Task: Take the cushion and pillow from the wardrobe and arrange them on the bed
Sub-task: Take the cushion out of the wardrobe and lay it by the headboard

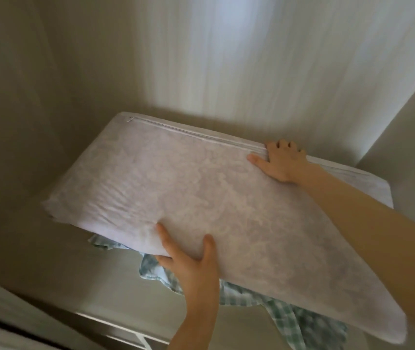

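The pillow [201, 193], a large white zippered slab with a faint mottled pattern, lies tilted inside the wardrobe [252, 59] on a checked green cloth [297, 314]. The left hand [188, 263] grips its near edge, the right hand [281, 160] curls over its far zippered edge. Retrieval appears under way; next, the pillow probably needs lifting clear without dragging the cloth.

Inside the wardrobe [226, 59], left hand [191, 269] grips the white pillow's [201, 193] near edge, right hand [281, 160] its zippered far edge, above checked cloth [297, 322].
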### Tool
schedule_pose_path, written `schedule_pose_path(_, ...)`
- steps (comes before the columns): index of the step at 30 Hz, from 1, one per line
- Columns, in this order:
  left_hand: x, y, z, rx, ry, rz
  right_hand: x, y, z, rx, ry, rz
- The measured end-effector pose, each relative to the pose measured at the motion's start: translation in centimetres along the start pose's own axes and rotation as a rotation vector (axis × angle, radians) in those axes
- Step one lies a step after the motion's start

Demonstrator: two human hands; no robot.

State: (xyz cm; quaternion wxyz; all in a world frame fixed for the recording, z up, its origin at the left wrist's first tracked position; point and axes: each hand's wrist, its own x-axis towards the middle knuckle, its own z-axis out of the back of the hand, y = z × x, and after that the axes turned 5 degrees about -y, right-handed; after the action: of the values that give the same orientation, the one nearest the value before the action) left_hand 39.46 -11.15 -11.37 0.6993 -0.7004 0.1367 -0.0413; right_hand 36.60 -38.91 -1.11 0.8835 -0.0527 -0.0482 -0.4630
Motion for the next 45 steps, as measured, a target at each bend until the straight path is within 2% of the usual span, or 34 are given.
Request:
schedule_pose_path(9,-0.2,-2.7,1.6,-0.142,-0.028,-0.169,-1.6,-1.1,1.4,0.307,0.063,-0.036)
schedule_pose_path(16,-1.8,-7.4,2.1,-0.248,-0.051,-0.439,-4.7,-2.0,4.9,0.587,-0.213,-0.166)
schedule_pose_path(19,-3.5,-9.5,2.4,-0.277,-0.084,-0.510,-6.2,-2.4,6.8,0.621,-0.309,-0.221)
schedule_pose_path(29,-10.9,-13.9,6.5,-0.151,-0.189,-0.762,-13.9,-3.5,12.0,0.842,-0.342,-0.298)
schedule_pose_path(32,-14.1,-14.9,9.2,-0.061,-0.201,-0.796,-16.5,-2.9,12.5,0.947,-0.308,-0.245)
schedule_pose_path(34,-21.4,-16.5,15.2,-0.024,-0.366,-0.895,-22.6,0.2,14.7,1.117,-0.197,-0.056)
schedule_pose_path(36,-21.9,-17.1,17.0,-0.017,-0.341,-0.945,-23.8,1.8,14.6,1.176,-0.208,-0.072)
schedule_pose_path(38,-24.9,-16.5,21.7,0.012,-0.481,-0.958,-28.4,5.5,14.9,1.215,-0.130,0.070)
schedule_pose_path(45,-25.7,-16.5,23.5,0.010,-0.537,-1.093,-30.6,5.5,14.4,1.374,-0.261,0.089)
